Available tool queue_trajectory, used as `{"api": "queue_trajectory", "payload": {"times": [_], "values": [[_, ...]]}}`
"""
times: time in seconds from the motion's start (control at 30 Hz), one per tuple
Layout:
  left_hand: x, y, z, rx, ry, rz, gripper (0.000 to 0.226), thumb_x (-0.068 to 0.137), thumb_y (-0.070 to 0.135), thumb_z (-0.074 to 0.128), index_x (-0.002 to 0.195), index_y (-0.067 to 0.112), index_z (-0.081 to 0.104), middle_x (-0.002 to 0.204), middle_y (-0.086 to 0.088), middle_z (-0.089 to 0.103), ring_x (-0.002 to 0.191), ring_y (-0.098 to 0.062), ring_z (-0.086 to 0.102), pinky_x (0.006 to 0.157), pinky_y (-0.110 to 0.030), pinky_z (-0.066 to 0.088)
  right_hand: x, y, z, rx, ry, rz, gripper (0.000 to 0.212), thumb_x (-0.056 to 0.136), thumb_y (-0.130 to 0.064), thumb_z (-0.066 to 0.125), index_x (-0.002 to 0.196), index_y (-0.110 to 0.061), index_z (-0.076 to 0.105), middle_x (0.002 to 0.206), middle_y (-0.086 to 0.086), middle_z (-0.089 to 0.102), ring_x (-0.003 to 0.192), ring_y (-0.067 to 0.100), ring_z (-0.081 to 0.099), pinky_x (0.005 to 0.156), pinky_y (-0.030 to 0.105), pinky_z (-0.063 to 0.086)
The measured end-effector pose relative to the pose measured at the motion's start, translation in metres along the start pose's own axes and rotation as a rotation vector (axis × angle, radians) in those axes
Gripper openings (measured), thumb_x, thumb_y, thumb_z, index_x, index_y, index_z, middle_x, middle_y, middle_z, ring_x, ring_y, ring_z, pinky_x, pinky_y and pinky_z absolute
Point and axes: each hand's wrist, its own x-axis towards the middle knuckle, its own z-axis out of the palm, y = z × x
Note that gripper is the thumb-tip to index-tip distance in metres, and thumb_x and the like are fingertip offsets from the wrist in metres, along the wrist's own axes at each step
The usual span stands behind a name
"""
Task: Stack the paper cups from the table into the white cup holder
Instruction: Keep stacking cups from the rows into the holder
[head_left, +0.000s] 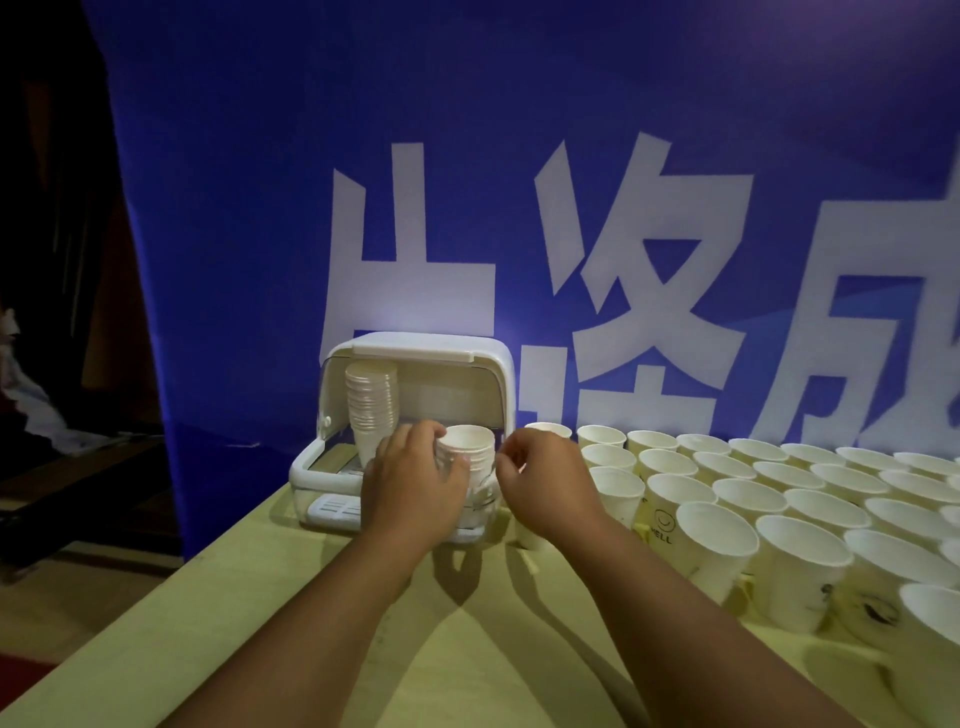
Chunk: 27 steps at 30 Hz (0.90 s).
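The short stack (470, 451) sits at the front opening of the holder (431, 349), right of the tall stack (371, 402) inside, with the left hand (415, 480) wrapped around it. The right hand (540, 480), just right of the holder, is loosely curled and holds nothing. Progress appears early: dozens of cups (779, 499) remain on the table (249, 597) right of the holder.

Two arms in shot, both bare from the lower frame edge to the wrist; left hand (415, 480) and right hand (545, 486) bare too. Dim light, detail soft.

"HELL" on paper cup (662, 519), Chinese characters on blue banner (260, 208)
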Motion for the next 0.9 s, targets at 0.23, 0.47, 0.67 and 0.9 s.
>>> {"api": "queue_trajectory", "payload": {"times": [0.23,0.47,0.67,0.9], "values": [[-0.047,0.059,-0.011,0.004,-0.172,0.037,0.02,0.098,0.046,0.058,0.085,0.03,0.057,0.081,0.01,0.064,0.075,-0.011,0.06,0.07,-0.034,0.057,-0.05,0.023,-0.061,-0.018,0.018,0.07,0.011,0.094,-0.028,0.065,0.1,-0.025,0.074,0.085,-0.011,0.07,0.071,0.008,0.065,0.073,0.027,0.06],[-0.091,0.124,-0.001,-0.057,-0.302,0.113,0.017,0.096,0.038,0.06,0.082,0.03,0.061,0.078,0.009,0.065,0.074,-0.012,0.061,0.072,-0.038,0.06,-0.103,0.058,-0.136,-0.086,0.072,0.147,0.008,0.095,-0.027,0.065,0.098,-0.026,0.072,0.081,-0.011,0.069,0.071,0.006,0.064,0.07,0.025,0.058],[-0.12,0.174,0.021,-0.025,-0.482,0.215,0.013,0.094,0.036,0.056,0.107,0.035,0.057,0.087,0.01,0.063,0.08,-0.016,0.061,0.064,-0.033,0.049,-0.137,0.092,-0.192,-0.232,0.143,0.239,0.007,0.094,-0.028,0.065,0.097,-0.026,0.071,0.085,-0.011,0.068,0.073,0.008,0.062,0.072,0.029,0.059],[-0.133,0.198,0.051,0.078,-0.601,0.27,0.05,0.101,0.032,0.046,0.15,0.036,0.034,0.114,0.001,0.066,0.096,-0.022,0.063,0.075,-0.039,0.054,-0.165,0.123,-0.221,-0.507,0.135,0.336,0.022,0.089,-0.043,0.066,0.103,-0.026,0.069,0.096,-0.008,0.065,0.079,0.011,0.06,0.068,0.028,0.053]]}}
